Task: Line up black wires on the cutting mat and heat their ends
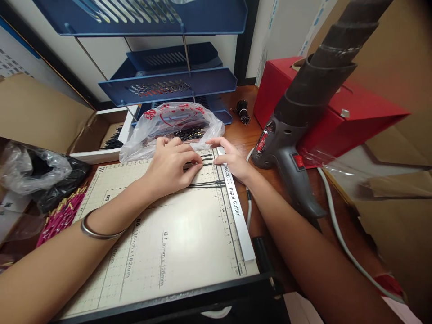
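Observation:
My left hand point(177, 164) rests on the far part of a paper cutter board point(189, 243), its thumb and fingers pinched on a thin black cord point(207, 164). The cord's end points right, toward the white guide strip point(238, 211). My right hand point(234, 162) lies across that strip with thumb and index finger apart; the thumb tip is close to the cord's end, and I cannot tell if it touches. More black cords point(206, 184) lie side by side on the board, nearer to me, partly hidden under my left hand.
Behind the board sits a clear plastic bag point(141, 139) with black cords inside, below blue tray shelves point(168, 85). On the right stand a heat gun point(293, 130) with its grey cable point(332, 216) and a red box point(357, 121). Magenta cords point(62, 213) and an open carton point(87, 155) are left.

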Available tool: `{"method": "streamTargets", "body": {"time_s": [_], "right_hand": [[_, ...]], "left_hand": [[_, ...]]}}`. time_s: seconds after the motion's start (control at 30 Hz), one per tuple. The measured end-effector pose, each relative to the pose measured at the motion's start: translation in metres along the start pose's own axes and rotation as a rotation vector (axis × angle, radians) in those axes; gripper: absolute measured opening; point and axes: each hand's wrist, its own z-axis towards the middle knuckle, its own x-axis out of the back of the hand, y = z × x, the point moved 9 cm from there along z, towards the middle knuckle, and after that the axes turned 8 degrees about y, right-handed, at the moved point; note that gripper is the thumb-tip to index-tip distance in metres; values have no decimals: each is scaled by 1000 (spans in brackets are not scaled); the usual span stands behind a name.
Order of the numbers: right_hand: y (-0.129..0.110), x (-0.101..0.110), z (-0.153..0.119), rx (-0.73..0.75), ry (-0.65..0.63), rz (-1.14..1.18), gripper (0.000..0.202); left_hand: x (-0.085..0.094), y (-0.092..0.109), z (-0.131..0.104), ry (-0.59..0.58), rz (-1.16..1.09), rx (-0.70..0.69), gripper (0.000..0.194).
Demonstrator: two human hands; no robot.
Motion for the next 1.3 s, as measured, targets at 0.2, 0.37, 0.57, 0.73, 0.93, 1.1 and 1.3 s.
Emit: {"method": "streamTargets", "body": {"time_s": [0.2, 0.37, 0.57, 0.73, 0.93, 1.1, 1.3], "right_hand": [[-2, 0, 0, -11, -57, -1, 59], [-5, -2, -2, -21, -73, 0, 64], [-8, -2, -4, -17, -82, -29, 65], [-8, -6, -6, -43, -117, -10, 67], [-8, -7, -6, -7, -147, -5, 67], [-8, -8, -7, 36, -179, 7, 68], [-6, -7, -4, 29, -174, 30, 66]], "left_hand": [[1, 2, 0, 6, 35, -15, 31], [4, 4, 1, 24, 58, -26, 32], [3, 3, 0, 42, 54, -49, 30], [2, 3, 0, 54, 45, -57, 32], [1, 2, 0, 55, 19, -60, 31], [-1, 1, 1, 39, 15, -60, 30], [-2, 0, 1, 22, 13, -48, 30]]}}
